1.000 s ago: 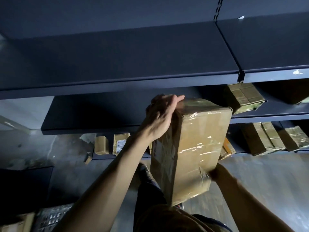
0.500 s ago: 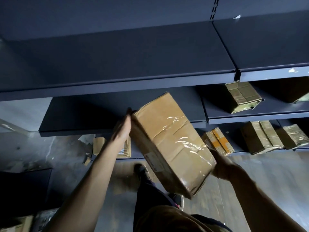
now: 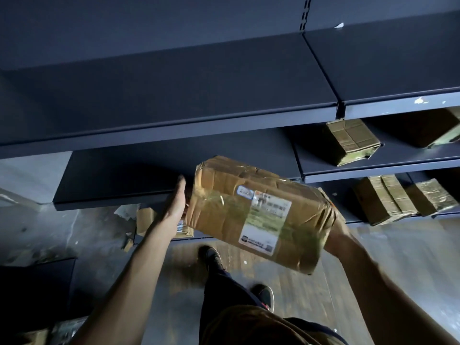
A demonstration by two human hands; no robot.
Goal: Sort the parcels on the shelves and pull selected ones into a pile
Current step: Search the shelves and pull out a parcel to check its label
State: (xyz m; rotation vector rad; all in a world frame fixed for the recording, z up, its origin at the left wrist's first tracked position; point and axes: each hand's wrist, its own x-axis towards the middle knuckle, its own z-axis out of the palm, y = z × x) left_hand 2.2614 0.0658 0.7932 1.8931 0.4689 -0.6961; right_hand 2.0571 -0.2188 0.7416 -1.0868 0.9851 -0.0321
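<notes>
Between the hands point(image 3: 175, 204) point(image 3: 341, 236), taped parcel point(image 3: 224, 215), label point(image 3: 267, 215) blurred.

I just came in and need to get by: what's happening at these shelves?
A person stands at dark shelves holding a taped cardboard box in the air between both hands. The left hand presses flat against its left end; the right hand holds its right end, fingers hidden. The box's label faces the camera. More parcels sit on the shelves to the right.
</notes>
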